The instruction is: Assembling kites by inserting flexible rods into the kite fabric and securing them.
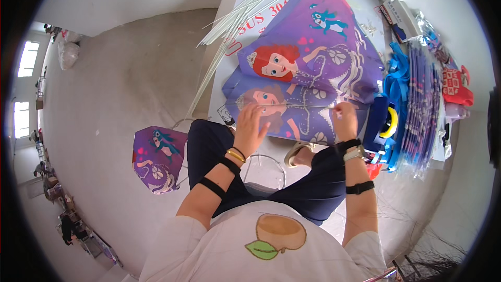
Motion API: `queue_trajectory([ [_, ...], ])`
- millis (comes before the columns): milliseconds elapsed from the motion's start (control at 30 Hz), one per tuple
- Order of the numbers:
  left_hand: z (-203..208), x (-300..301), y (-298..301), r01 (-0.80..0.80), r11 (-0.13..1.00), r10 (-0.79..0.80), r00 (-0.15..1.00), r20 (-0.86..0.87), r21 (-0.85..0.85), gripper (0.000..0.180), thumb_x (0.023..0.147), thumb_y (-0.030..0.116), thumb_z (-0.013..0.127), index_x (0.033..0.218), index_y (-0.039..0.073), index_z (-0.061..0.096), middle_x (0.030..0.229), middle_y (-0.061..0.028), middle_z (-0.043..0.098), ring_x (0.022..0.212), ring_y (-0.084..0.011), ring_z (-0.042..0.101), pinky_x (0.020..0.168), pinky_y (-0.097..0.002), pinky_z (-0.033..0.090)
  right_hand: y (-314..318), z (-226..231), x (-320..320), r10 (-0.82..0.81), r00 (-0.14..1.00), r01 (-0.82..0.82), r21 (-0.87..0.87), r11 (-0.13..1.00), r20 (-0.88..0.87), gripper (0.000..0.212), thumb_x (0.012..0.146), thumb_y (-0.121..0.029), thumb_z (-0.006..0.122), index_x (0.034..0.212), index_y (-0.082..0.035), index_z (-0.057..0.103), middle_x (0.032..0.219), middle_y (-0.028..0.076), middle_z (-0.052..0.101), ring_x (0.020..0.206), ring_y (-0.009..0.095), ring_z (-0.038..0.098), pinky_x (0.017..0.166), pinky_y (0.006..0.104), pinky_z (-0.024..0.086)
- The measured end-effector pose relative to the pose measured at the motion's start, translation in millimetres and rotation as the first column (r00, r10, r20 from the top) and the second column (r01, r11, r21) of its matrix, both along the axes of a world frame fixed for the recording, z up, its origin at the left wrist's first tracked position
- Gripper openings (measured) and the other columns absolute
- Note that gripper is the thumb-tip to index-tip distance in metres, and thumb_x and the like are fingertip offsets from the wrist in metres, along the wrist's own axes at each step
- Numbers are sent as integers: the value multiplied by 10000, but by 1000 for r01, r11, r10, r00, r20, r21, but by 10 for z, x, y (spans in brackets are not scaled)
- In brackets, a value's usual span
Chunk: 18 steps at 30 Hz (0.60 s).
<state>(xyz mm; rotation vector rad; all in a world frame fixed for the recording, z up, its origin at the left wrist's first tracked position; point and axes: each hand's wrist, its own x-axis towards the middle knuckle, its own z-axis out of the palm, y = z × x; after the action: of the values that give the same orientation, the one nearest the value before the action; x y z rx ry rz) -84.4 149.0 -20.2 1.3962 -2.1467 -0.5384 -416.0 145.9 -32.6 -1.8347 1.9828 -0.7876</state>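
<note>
A stack of purple kite sails (313, 73), printed with a red-haired princess and a blue animal, lies on the table in front of me. Across the nearer sail runs a thin pale rod (300, 105), roughly level from left to right. My right hand (345, 121) is closed with its fingertips pinched on the rod near its right part. At the left, my left hand (250, 128) rests over the sail's near edge, fingers stretched out and thumb apart, fingertips at the rod. Whether those fingertips press on the rod cannot be made out.
A bundle of pale thin rods (224, 36) overhangs the table's left edge. On the right stand a dark blue tape dispenser with a yellow roll (389, 122), blue straps (397, 86) and a pile of bagged purple kites (420, 104). Another purple sail (159, 159) is low at my left.
</note>
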Motion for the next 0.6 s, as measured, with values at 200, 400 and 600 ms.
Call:
queue_trajectory([
  [200, -238, -135, -62, 112, 993, -120, 925, 361, 41, 689, 893, 453, 565, 1457, 124, 347, 1523, -186, 264, 1425, -408, 184, 1143, -569, 156, 87, 193, 914, 376, 921, -363, 118, 924, -107, 437, 849, -133, 605, 1281, -114, 545, 1357, 83, 488, 1228, 291, 477, 1048, 426, 369],
  [400, -321, -78, -50, 117, 988, -151, 890, 430, 104, 695, 897, 472, 548, 1484, 174, 325, 1576, -165, 163, 1442, -422, 134, 1113, -640, 133, 190, -5, 779, 436, 834, -378, 225, 898, -338, 522, 901, -223, 556, 1404, -154, 434, 1475, 6, 396, 1366, 221, 359, 1128, 472, 267],
  [600, -288, 425, -38, 30, 994, -77, 864, 498, 102, 704, 906, 486, 527, 1496, 172, 305, 1575, -164, 182, 1445, -374, 177, 1121, -616, 137, 379, 45, -132, 248, 886, -125, 311, 942, -393, 479, 924, -197, 518, 1396, -192, 438, 1489, 17, 384, 1390, 247, 332, 1136, 524, 232],
])
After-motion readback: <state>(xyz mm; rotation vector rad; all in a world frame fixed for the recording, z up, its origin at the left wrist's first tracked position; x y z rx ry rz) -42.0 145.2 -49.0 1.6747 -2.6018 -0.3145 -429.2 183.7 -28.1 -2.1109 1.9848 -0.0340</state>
